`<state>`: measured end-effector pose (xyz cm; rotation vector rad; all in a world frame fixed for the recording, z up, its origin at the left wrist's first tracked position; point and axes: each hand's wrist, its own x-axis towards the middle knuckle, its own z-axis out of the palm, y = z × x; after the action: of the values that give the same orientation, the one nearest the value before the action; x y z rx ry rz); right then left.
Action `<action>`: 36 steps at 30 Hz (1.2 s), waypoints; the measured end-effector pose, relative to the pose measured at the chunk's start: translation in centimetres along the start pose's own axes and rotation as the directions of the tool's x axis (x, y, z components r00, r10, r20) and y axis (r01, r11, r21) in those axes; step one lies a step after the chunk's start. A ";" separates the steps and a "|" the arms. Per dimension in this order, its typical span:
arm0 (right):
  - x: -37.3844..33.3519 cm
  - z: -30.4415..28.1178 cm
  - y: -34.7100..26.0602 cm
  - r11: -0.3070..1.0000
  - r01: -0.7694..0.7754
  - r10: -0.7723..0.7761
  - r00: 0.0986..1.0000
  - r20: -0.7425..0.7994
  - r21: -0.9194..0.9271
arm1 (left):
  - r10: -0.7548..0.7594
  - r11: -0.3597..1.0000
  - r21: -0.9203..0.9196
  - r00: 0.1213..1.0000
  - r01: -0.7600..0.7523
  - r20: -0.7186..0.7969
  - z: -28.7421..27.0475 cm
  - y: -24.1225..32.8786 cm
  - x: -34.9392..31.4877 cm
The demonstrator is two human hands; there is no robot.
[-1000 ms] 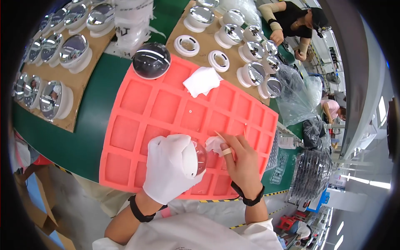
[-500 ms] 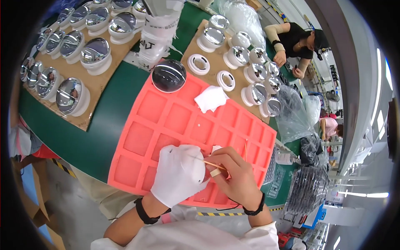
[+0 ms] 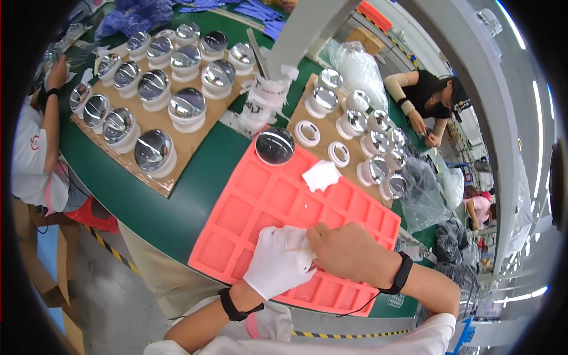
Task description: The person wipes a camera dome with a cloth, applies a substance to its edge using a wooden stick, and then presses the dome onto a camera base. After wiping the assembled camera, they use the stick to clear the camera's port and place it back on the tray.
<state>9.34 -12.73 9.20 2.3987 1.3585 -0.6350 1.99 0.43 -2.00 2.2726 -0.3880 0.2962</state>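
Left hand: gripping the housing;
Right hand: pinching the stick;
Stick: could be slipping and scratching the housing, were the left grip loosening

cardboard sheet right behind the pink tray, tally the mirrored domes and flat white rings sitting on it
Mirrored domes on white bases: 10
Flat white rings: 2
Total on the cardboard sheet, of these kinds: 12
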 end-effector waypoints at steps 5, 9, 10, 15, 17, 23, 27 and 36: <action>0.9 -1.1 0.6 0.994 0.111 -0.111 0.990 0.089 0.008 | -0.036 0.999 0.023 0.998 0.035 0.058 0.1 0.0 -0.4; 1.1 -1.4 2.0 0.976 0.184 -0.192 0.979 0.062 0.119 | -0.056 0.998 0.011 0.992 0.055 0.114 -0.5 -0.1 -0.4; 0.9 -1.3 2.1 0.968 0.189 -0.191 0.982 -0.002 0.164 | -0.013 1.000 -0.016 1.000 0.013 0.006 -0.1 -0.2 -0.6; 0.7 -1.4 2.2 0.975 0.170 -0.169 0.985 -0.020 0.145 | 0.017 0.998 -0.056 0.996 -0.022 -0.089 0.2 -0.1 -0.8; 1.0 -1.6 2.1 0.973 0.198 -0.198 0.980 -0.013 0.123 | 0.010 0.999 -0.049 0.997 -0.013 -0.075 0.1 0.0 -0.7; 2.3 -3.4 0.8 0.958 0.282 -0.279 0.959 0.058 -0.052 | -0.017 1.000 -0.006 0.998 0.017 0.060 -1.2 0.2 -0.5; 2.9 -4.1 0.4 0.952 0.298 -0.295 0.954 0.063 -0.067 | 0.002 1.000 0.015 1.000 -0.002 0.010 -1.4 0.4 -0.9; 4.0 -3.1 2.0 0.945 0.327 -0.320 0.935 0.155 -0.020 | 0.004 0.999 -0.044 0.998 -0.007 -0.059 -0.7 0.4 -1.2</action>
<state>13.55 -9.42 9.89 2.0595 1.6967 -0.8402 0.67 0.93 -1.60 2.2148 -0.3672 0.3531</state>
